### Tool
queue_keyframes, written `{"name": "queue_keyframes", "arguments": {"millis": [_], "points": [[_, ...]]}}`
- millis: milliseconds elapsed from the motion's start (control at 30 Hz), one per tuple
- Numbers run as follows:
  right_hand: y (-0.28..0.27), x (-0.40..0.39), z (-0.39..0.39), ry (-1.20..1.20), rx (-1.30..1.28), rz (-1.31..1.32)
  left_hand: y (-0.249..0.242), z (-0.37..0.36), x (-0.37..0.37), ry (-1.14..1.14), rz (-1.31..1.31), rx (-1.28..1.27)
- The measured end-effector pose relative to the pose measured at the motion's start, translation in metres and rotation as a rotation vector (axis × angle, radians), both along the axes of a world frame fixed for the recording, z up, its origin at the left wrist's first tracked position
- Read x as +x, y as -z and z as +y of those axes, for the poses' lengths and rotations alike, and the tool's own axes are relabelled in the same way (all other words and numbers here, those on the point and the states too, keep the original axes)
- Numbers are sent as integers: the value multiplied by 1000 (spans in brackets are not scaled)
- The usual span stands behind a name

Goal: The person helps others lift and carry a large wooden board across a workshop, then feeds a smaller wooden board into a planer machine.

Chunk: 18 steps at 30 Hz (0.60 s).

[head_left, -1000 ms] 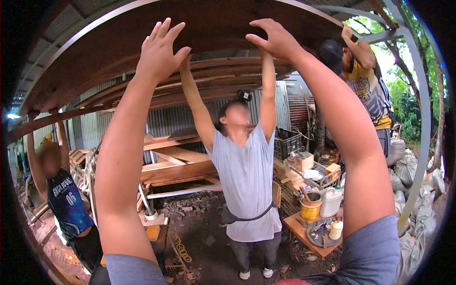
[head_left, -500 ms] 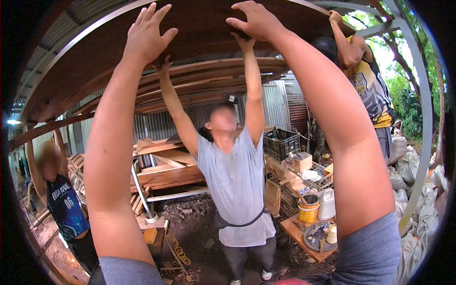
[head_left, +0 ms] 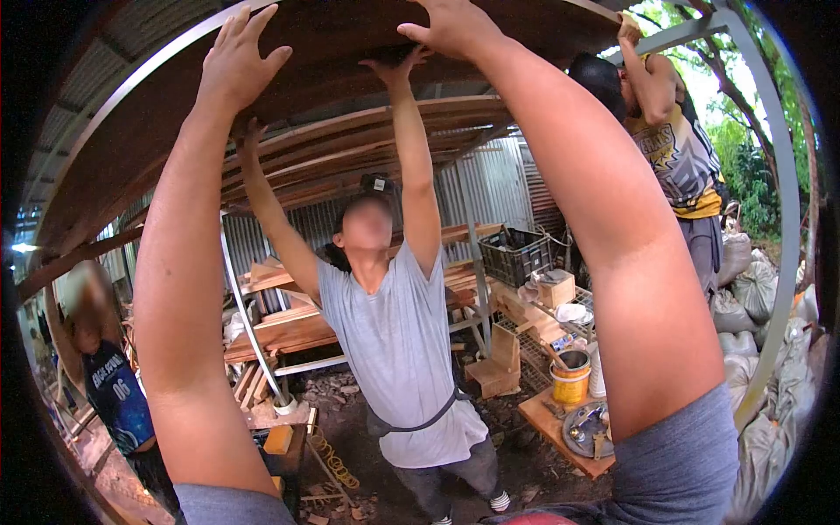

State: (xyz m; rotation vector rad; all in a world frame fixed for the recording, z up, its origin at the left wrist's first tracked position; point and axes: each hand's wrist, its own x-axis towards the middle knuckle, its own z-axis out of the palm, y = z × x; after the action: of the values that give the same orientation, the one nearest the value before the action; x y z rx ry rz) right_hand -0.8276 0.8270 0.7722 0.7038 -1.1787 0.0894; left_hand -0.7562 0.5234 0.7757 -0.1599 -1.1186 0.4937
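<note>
A broad dark brown wooden board [head_left: 350,35] spans overhead. My left hand [head_left: 238,66] is raised to its underside, fingers spread and thumb out. My right hand [head_left: 459,31] also reaches up to the board, thumb apart; the frame's top edge cuts off some of its fingers. Facing me, a person in a grey shirt [head_left: 389,341] presses both palms up on the same board. At the right, another person in a yellow and black jersey [head_left: 669,149] has a hand at the board's edge. A third person in a dark blue jersey [head_left: 122,398] stands at the left, arms raised.
Stacked planks [head_left: 284,337] lie behind the person in grey. A grey metal post [head_left: 787,201] curves up at the right beside piled sacks [head_left: 770,367]. A yellow bucket [head_left: 570,385] stands on a low wooden table [head_left: 560,437]. A black crate [head_left: 516,254] sits farther back.
The person in grey has shifted left in view. My hands appear farther left against the board, still raised. More of the bench and crate behind now shows.
</note>
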Motion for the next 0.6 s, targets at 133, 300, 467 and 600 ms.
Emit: {"name": "queue_keyframes", "arguments": {"millis": [133, 300, 467, 600], "points": [[1, -8, 2, 26, -135, 25, -1, 1, -7, -75, 41, 32], [-8, -4, -4, 34, -154, 94, 2, 9, 6, -77, 149, -17], [-15, 5, 0, 85, -168, 145, 24, 41, 32, 99, -76, 79], [-23, 5, 8, 115, -224, 138, 17, 35, 32, 141, -63, 48]]}}
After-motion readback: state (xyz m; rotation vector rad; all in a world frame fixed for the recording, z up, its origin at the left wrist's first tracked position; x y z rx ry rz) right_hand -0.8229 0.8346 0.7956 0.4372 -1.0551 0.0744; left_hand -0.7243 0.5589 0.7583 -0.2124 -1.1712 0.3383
